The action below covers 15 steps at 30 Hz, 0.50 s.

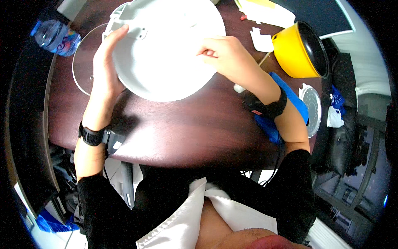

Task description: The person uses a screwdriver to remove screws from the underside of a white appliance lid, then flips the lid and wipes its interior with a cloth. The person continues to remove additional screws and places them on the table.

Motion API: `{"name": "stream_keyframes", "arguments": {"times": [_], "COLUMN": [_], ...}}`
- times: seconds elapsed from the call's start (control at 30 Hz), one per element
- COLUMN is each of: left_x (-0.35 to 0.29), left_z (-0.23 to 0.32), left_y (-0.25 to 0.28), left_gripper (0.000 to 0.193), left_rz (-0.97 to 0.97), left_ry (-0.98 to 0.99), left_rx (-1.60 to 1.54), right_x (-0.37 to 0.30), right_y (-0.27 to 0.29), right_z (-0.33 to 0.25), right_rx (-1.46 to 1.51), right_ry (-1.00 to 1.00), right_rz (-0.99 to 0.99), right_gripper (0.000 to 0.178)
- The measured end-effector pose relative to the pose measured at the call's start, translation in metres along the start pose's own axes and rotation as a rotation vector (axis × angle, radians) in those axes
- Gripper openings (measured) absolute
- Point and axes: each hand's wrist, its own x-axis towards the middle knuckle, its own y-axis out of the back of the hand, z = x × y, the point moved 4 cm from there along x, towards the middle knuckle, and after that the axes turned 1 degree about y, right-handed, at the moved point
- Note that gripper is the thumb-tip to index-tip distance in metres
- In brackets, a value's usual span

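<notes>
A large round white plastic piece, like a shallow appliance housing with a moulded fitting near its left rim, is tilted up above the dark wooden table. My left hand grips its left edge, the thumb lying along the inner side near the fitting and the other fingers hidden behind. Over the right part of the piece, my right hand has its fingers curled into a pinch. Whatever those fingertips hold, if anything, is too small to make out. Glare washes out much of the white surface.
A yellow pot with a dark inside lies tipped at the right, near a small white plastic part. A blue cloth and a perforated round plate sit by my right forearm. At the left are a water bottle and a clear lid.
</notes>
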Motion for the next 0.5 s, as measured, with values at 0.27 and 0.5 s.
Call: {"name": "stream_keyframes", "arguments": {"times": [0.27, 0.5], "left_x": [0.0029, 0.0040], "left_z": [-0.0011, -0.0010], "left_y": [0.0011, 0.0054], "left_gripper": [0.045, 0.047], "left_rz": [0.050, 0.073], "left_ry": [0.000, -0.022], "left_rx": [0.054, 0.077], "right_x": [-0.0014, -0.0036], "right_y": [-0.0028, -0.0017], "right_z": [-0.0020, -0.0077], "right_rx": [-0.093, -0.087], "right_ry": [0.043, 0.132], "right_rz": [-0.012, 0.048], "right_gripper": [0.010, 0.009]}}
